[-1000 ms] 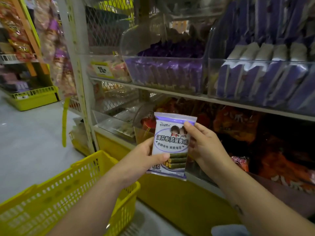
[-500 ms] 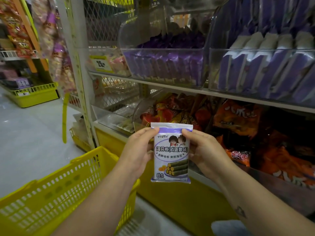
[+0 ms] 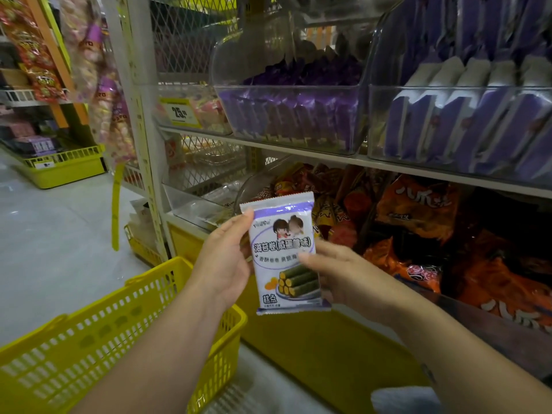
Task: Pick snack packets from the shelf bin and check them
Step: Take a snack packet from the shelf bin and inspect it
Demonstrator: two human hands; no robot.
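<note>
Left hand (image 3: 222,261) and right hand (image 3: 343,273) both hold one snack packet (image 3: 283,252). Left: fingers curled round the packet's left edge, one fingertip at its top left corner. Right: thumb pressed on the front at the right edge, fingers behind it, out of sight.

Shelf rack (image 3: 298,150): fills the right and centre of the view, white upright at left, yellow base (image 3: 313,354) below.

Yellow basket (image 3: 119,339): lower left, perforated walls, under the left forearm, just beside the rack base.

Upper shelf: two clear bins side by side. Left bin (image 3: 230,61) carries dark purple packets (image 3: 286,121) standing in a row. Right bin (image 3: 460,89) carries purple-and-white packets (image 3: 466,127), also on end.

Lower shelf: orange bags (image 3: 418,210) piled loosely, behind and to the right of the hands.

Snack packet: white and purple, printed front towards the camera, upright with a slight tilt. It sits out of the bins, in front of the lower shelf, above the yellow base, to the right of the basket.

Price tag (image 3: 179,113): yellow, left of the dark purple bin.
</note>
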